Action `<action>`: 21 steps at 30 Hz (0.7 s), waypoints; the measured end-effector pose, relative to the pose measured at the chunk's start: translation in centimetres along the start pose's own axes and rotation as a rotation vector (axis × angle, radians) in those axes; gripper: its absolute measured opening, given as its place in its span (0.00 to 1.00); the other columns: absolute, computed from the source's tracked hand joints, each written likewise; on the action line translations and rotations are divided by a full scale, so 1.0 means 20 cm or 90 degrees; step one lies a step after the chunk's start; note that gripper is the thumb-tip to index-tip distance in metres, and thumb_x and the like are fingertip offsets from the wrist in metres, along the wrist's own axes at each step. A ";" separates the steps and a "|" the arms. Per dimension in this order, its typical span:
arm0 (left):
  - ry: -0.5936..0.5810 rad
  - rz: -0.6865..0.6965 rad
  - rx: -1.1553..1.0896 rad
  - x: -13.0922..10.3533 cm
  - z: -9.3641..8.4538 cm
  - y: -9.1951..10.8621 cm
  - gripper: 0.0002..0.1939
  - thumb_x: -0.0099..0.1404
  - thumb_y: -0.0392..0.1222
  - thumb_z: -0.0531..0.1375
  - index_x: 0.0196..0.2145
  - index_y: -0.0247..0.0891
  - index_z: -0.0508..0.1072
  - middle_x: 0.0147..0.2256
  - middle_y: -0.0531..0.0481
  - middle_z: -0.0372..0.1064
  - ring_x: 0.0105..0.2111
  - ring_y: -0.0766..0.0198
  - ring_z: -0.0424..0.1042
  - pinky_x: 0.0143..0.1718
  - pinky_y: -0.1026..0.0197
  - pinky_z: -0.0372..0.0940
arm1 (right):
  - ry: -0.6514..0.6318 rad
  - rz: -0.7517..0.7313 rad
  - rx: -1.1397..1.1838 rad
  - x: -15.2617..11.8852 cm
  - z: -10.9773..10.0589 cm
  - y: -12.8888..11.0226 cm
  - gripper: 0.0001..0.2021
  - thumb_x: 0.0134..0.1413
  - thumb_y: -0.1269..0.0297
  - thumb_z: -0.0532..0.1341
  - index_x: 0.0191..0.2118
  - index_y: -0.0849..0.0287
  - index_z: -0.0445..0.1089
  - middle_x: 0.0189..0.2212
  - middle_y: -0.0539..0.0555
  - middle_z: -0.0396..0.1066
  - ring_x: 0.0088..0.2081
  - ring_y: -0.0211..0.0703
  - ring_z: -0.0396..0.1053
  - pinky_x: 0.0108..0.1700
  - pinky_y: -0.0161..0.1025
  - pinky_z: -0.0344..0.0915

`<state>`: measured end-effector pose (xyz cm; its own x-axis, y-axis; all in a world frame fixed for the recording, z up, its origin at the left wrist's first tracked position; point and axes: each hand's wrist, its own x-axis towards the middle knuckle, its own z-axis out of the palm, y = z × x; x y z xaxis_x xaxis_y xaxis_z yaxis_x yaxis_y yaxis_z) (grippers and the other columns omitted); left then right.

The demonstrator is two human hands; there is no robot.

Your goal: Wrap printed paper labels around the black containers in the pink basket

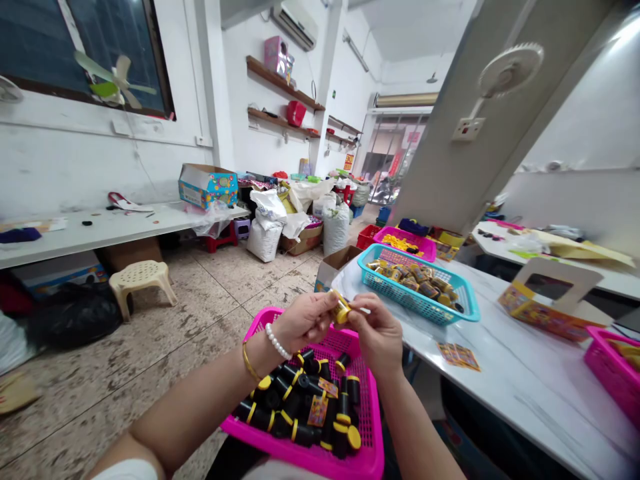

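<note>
My left hand point(311, 319), with a pearl bracelet and a gold bangle at the wrist, pinches one end of a small yellow-labelled cylinder point(341, 309). The fingers of my right hand point(375, 330) close on its other side. Both hands are above a pink plastic basket point(371, 427) on my lap. In that basket lie many black cylinders with yellow rims point(305, 433) and a few loose printed labels point(317, 411). To the right, a turquoise basket point(470, 313) on the table holds many cylinders with labels wrapped round them point(415, 277).
The white marbled table point(520, 400) runs along my right. Printed labels point(459, 356) lie on it near a cardboard display box point(545, 307) and another pink basket point(615, 380). Behind the turquoise basket is a pink tray of yellow parts point(400, 243). A stool point(143, 280) stands left.
</note>
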<state>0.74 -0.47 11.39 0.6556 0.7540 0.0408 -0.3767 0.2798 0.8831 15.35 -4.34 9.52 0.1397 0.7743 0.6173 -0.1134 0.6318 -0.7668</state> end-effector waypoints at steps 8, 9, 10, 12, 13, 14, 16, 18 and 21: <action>-0.019 -0.021 -0.061 0.00 0.02 -0.03 0.22 0.54 0.56 0.66 0.25 0.33 0.66 0.14 0.59 0.59 0.09 0.79 0.49 0.09 0.73 0.44 | 0.030 -0.028 -0.039 0.00 -0.03 -0.03 0.05 0.49 0.66 0.67 0.35 0.52 0.76 0.36 0.49 0.64 0.31 0.35 0.67 0.30 0.34 0.70; -0.014 -0.020 -0.058 0.00 0.02 -0.05 0.22 0.54 0.56 0.66 0.26 0.33 0.66 0.14 0.59 0.59 0.09 0.79 0.49 0.10 0.73 0.43 | 0.012 -0.007 -0.045 -0.02 -0.03 -0.03 0.09 0.50 0.66 0.67 0.39 0.50 0.75 0.39 0.50 0.65 0.32 0.36 0.69 0.31 0.35 0.70; -0.004 -0.024 -0.055 0.00 0.02 -0.08 0.22 0.54 0.57 0.66 0.27 0.34 0.66 0.14 0.60 0.59 0.09 0.79 0.49 0.10 0.73 0.42 | -0.008 0.009 -0.069 -0.05 -0.03 -0.02 0.13 0.49 0.66 0.67 0.43 0.49 0.74 0.42 0.51 0.66 0.34 0.38 0.70 0.33 0.36 0.71; 0.019 -0.044 -0.044 -0.02 0.01 -0.18 0.24 0.53 0.60 0.65 0.29 0.34 0.66 0.14 0.61 0.57 0.09 0.79 0.49 0.10 0.73 0.43 | -0.030 0.022 -0.160 -0.14 -0.04 0.01 0.19 0.47 0.67 0.67 0.48 0.49 0.72 0.44 0.53 0.68 0.39 0.42 0.70 0.38 0.39 0.71; 0.030 -0.064 -0.030 -0.03 0.00 -0.25 0.25 0.52 0.61 0.65 0.30 0.35 0.67 0.14 0.61 0.56 0.10 0.78 0.49 0.11 0.72 0.44 | -0.033 0.029 -0.216 -0.20 -0.05 0.04 0.19 0.47 0.68 0.67 0.47 0.50 0.73 0.42 0.54 0.69 0.40 0.44 0.70 0.40 0.39 0.70; 0.048 -0.085 -0.007 -0.05 -0.02 -0.33 0.25 0.52 0.63 0.64 0.31 0.35 0.67 0.15 0.61 0.55 0.10 0.77 0.50 0.11 0.72 0.44 | -0.036 0.043 -0.267 -0.25 -0.06 0.07 0.17 0.46 0.69 0.66 0.45 0.51 0.74 0.39 0.54 0.71 0.39 0.44 0.71 0.39 0.39 0.70; 0.103 -0.150 0.064 -0.10 -0.07 -0.53 0.29 0.52 0.69 0.60 0.29 0.36 0.67 0.15 0.58 0.57 0.10 0.75 0.52 0.11 0.70 0.43 | -0.052 0.099 -0.338 -0.35 -0.11 0.14 0.11 0.46 0.71 0.64 0.38 0.53 0.76 0.30 0.52 0.73 0.31 0.42 0.71 0.32 0.36 0.69; 0.108 -0.201 0.146 -0.14 -0.14 -0.72 0.34 0.47 0.75 0.57 0.27 0.37 0.68 0.16 0.54 0.61 0.11 0.72 0.54 0.12 0.68 0.43 | -0.067 0.156 -0.375 -0.36 -0.19 0.20 0.07 0.43 0.73 0.64 0.30 0.55 0.77 0.21 0.48 0.72 0.22 0.38 0.67 0.23 0.32 0.63; 0.048 -0.190 0.259 -0.22 -0.23 -0.88 0.33 0.41 0.73 0.62 0.27 0.37 0.71 0.17 0.54 0.60 0.15 0.72 0.56 0.16 0.67 0.45 | 0.002 0.132 -0.383 -0.19 -0.37 0.15 0.05 0.32 0.75 0.68 0.17 0.59 0.73 0.12 0.45 0.66 0.14 0.33 0.62 0.17 0.29 0.56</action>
<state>1.46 -5.98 -6.52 0.6407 0.7216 -0.2622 0.1152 0.2472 0.9621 21.72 -5.62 3.64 0.1773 0.8773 0.4459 0.4342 0.3369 -0.8355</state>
